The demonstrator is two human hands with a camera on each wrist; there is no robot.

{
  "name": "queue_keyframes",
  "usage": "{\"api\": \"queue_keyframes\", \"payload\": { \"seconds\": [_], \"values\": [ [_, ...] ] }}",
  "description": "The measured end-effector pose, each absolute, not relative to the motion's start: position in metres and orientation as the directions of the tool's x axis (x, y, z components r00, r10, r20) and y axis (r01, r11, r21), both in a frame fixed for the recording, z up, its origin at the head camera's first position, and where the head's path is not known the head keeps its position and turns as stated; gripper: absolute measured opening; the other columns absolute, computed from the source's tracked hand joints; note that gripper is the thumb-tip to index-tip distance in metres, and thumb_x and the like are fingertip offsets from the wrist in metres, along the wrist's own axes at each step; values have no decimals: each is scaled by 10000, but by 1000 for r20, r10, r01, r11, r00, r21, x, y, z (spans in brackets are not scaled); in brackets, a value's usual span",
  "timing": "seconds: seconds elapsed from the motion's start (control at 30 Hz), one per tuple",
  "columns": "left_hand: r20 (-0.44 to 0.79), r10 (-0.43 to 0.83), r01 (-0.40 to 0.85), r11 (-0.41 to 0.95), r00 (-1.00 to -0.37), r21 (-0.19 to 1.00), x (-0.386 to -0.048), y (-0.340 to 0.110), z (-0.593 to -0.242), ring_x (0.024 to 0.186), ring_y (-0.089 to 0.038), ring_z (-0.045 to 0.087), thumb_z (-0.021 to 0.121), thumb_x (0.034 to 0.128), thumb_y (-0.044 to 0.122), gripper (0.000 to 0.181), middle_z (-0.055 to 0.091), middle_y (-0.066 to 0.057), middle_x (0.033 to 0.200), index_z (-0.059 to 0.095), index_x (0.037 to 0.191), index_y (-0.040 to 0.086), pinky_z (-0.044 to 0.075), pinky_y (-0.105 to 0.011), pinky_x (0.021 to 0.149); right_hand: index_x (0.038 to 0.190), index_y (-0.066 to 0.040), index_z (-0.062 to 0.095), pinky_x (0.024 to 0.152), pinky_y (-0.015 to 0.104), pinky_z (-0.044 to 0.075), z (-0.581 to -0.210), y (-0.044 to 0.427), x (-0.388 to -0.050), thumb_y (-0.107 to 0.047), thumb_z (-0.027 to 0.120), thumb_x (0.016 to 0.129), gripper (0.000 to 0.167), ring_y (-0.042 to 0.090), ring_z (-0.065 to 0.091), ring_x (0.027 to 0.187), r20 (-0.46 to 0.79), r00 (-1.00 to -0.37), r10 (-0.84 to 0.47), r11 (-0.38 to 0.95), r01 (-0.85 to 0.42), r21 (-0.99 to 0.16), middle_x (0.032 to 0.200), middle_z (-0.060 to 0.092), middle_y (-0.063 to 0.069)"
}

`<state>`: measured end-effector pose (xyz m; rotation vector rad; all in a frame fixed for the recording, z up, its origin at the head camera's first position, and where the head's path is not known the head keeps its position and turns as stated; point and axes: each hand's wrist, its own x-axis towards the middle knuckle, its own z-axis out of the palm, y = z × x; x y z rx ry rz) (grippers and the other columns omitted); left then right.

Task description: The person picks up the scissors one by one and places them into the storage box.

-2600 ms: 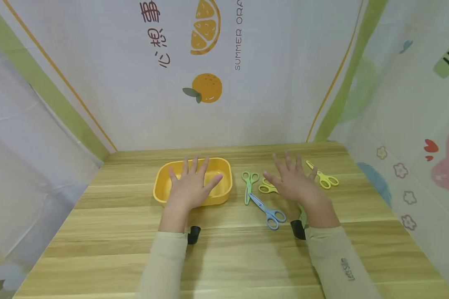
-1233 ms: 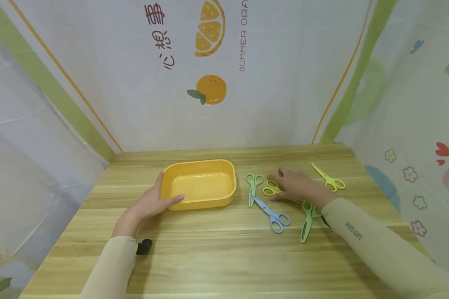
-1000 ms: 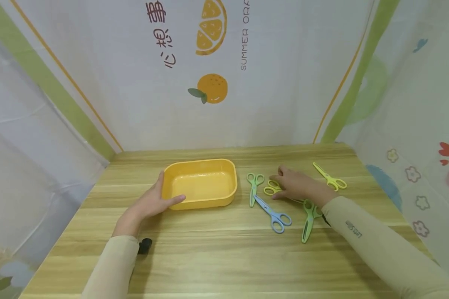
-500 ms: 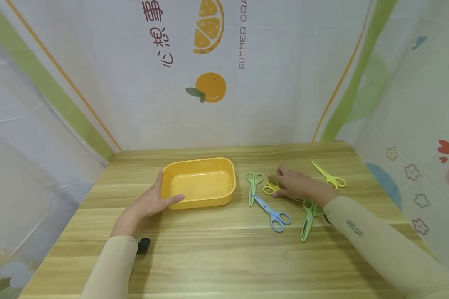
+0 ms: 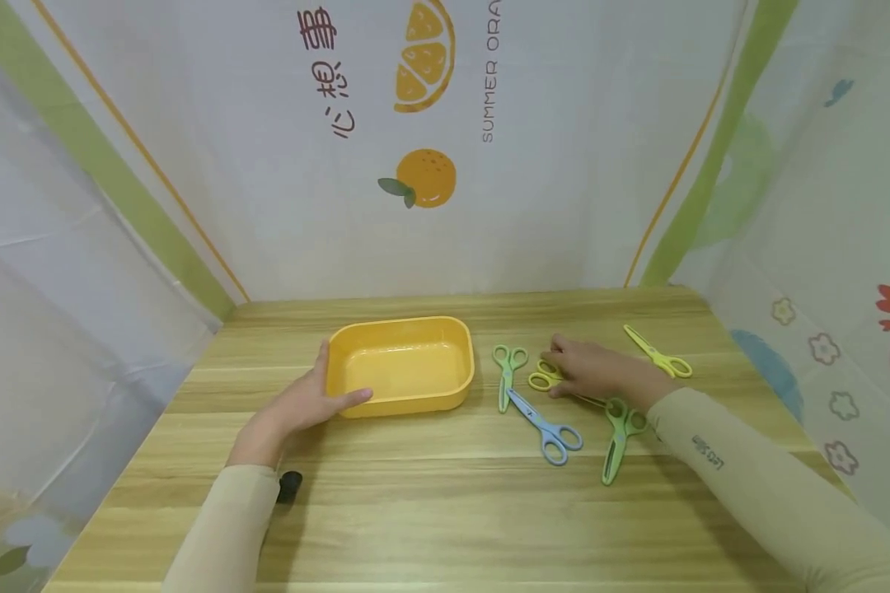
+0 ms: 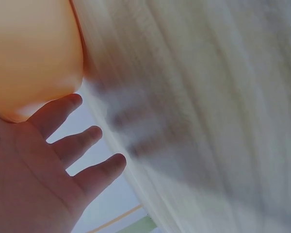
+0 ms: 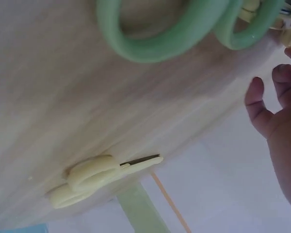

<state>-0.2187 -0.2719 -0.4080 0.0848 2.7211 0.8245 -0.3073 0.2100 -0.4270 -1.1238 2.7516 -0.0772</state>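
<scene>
In the head view, my left hand (image 5: 297, 409) holds the left front corner of a yellow plastic basin (image 5: 462, 395), thumb over the rim and fingers along the outer side. The left wrist view shows three fingers spread beside the basin's wall (image 6: 34, 53). My right hand (image 5: 597, 369) grips yellow scissors (image 5: 540, 389) lying on the table; it hides their middle, and a handle loop and part of the blades show. In the right wrist view, the curled outer fingers (image 7: 255, 99) show, while the pinching fingertips are out of sight.
Left of the right hand lie light green scissors (image 5: 506, 380), meeting the tip of blue scissors (image 5: 543, 426). Other green scissors (image 5: 615, 445) lie under the right wrist, and a second yellow pair (image 5: 658, 357) farther right. A printed curtain (image 5: 564, 165) rises behind the table (image 5: 430, 502).
Both hands left their spread pose above the table: the left went to the basin's corner, the right down onto the yellow scissors. Over the last second both have stayed in place.
</scene>
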Motion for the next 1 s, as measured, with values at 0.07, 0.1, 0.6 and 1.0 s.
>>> {"api": "queue_keyframes", "payload": {
  "seconds": [0.07, 0.1, 0.6, 1.0],
  "values": [
    [-260, 141, -25, 838, -955, 545, -219, -272, -408, 1572, -567, 270, 599, 909, 823, 1366, 68, -342, 1746, -295, 1647, 102, 266, -685, 1274, 1497, 34, 553, 835, 389, 535, -427, 211, -309, -471, 720, 994, 732, 157, 541, 906, -139, -698, -702, 712, -688, -142, 1231, 543, 115],
    [-259, 141, -22, 841, -956, 541, -220, -272, -408, 1570, -570, 273, 595, 910, 825, 1367, 72, -347, 1744, -291, 1648, 91, 268, -686, 1272, 1506, 44, 543, 853, 390, 536, -427, 212, -309, -467, 717, 998, 742, 158, 544, 918, -140, -696, -704, 710, -686, -157, 1236, 544, 119],
    [-261, 132, -21, 860, -956, 510, -221, -271, -410, 1507, -578, 395, 597, 900, 836, 1374, 186, -382, 1707, -269, 1658, 85, 351, -681, 1228, 1367, 26, 622, 724, 365, 473, -423, 214, -303, -484, 618, 1067, 591, 133, 445, 771, -65, -658, -750, 651, -752, 105, 1088, 500, 58],
    [-270, 117, -37, 862, -956, 506, -220, -270, -410, 1488, -582, 422, 603, 888, 846, 1389, 199, -385, 1703, -271, 1658, 91, 367, -690, 1209, 1400, 105, 586, 861, 482, 605, -406, 217, -314, -423, 681, 1043, 644, 294, 658, 901, 164, -624, -764, 644, -753, 133, 1217, 570, 183]
  ]
}}
